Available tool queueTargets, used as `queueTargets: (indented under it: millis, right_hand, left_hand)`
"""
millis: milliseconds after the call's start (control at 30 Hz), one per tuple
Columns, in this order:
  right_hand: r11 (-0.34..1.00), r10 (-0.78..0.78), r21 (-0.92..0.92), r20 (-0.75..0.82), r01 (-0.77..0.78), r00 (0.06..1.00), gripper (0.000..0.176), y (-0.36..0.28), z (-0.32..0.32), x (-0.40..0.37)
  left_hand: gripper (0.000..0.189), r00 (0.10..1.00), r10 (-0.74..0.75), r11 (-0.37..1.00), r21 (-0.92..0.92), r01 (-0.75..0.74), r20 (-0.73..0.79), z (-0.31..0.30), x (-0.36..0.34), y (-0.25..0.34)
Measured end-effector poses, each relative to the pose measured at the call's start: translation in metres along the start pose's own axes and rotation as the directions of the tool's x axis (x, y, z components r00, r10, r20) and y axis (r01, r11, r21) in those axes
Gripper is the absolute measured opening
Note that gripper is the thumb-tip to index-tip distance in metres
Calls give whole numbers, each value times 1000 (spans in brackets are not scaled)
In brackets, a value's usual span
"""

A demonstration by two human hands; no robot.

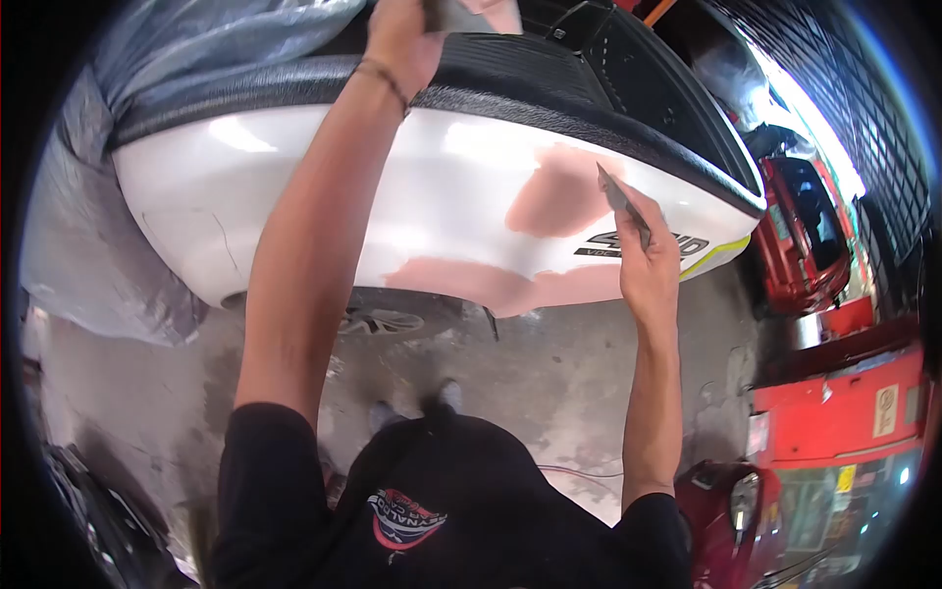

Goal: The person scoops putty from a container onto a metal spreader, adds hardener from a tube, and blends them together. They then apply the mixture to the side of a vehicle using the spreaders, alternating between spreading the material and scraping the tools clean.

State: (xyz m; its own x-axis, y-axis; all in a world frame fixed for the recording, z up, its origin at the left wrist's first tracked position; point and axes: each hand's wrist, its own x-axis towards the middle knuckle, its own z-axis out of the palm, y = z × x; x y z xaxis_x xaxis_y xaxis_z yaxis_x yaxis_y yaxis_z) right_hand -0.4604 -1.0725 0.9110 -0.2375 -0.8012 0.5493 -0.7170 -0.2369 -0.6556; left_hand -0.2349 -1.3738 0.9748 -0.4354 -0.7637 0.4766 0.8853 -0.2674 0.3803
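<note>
My left hand is raised over the black bed rail of a white pickup truck, at the top edge of the view. Its fingers are closed on a flat grey plate with pinkish filler on it, partly cut off by the frame. In my right hand is a thin metal putty knife, gripped between thumb and fingers. The blade tip lies at the right edge of a pink filler patch on the white side panel. A second pink filler area runs along the wheel arch below.
Grey plastic sheeting covers the truck's left part. A wheel shows under the arch. Behind my right arm stand a red car, a red cabinet-like object and a dark red vehicle. A hose lies on the concrete floor.
</note>
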Motion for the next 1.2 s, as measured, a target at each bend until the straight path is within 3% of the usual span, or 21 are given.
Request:
queueTargets:
  millis: [33, 67, 100, 167, 200, 300, 333, 467, 567, 700, 867, 1000, 1100, 1200]
  right_hand:
    - [997, -54, -51, 12, 55, 998, 33, -2, 5, 10]
    - [991, -67, -116, 5, 67, 998, 35, -9, 11, 19]
    - [959, -112, -258, 38, 118, 993, 37, -11, 16, 25]
    - [829, -201, -512, 107, 227, 974, 41, -11, 24, 37]
    - [824, -191, -512, 150, 242, 970, 54, -8, 29, 40]
    - [700, -188, -662, 189, 266, 964, 63, -1, 47, 42]
    - [692, -149, -678, 200, 247, 968, 68, 3, 52, 43]
    - [635, -263, -716, 151, 289, 953, 66, 18, 73, 26]
    - [611, -101, -761, 201, 220, 974, 64, 5, 63, 16]
    - [634, -230, -732, 130, 250, 965, 63, 6, 66, 39]
    - [604, -124, -764, 192, 227, 974, 62, 5, 66, 20]
    - [632, -201, -739, 137, 235, 970, 60, -7, 65, 31]
    - [629, -219, -739, 128, 240, 967, 60, 8, 69, 42]
    - [615, -297, -735, 117, 284, 948, 62, 30, 81, 23]
  left_hand:
    - [31, 973, 195, 963, 213, -165, -125, -8, 10, -9]
    - [29, 951, 275, 918, 333, -216, -140, -34, 24, -17]
    - [27, 948, 272, 909, 368, -196, -167, -57, 37, -22]
    - [24, 936, 294, 900, 385, -204, -192, -48, 34, -21]
    - [24, 933, 293, 894, 407, -190, -210, -50, 35, -23]
    - [23, 925, 306, 871, 459, -176, -226, -52, 43, -21]
    - [23, 925, 309, 868, 462, -180, -219, -50, 42, -21]
    - [21, 931, 309, 874, 446, -195, -197, -54, 45, -25]
    - [22, 926, 324, 851, 487, -196, -192, -54, 43, -22]
    - [22, 935, 288, 872, 461, -166, -208, -48, 39, -22]
    - [23, 925, 297, 876, 454, -165, -237, -54, 44, -19]
    - [23, 970, 193, 954, 259, -150, -147, -50, 37, -14]
    - [22, 952, 224, 936, 317, -151, -208, -52, 39, -17]
    - [21, 958, 225, 930, 331, -157, -178, -51, 39, -17]
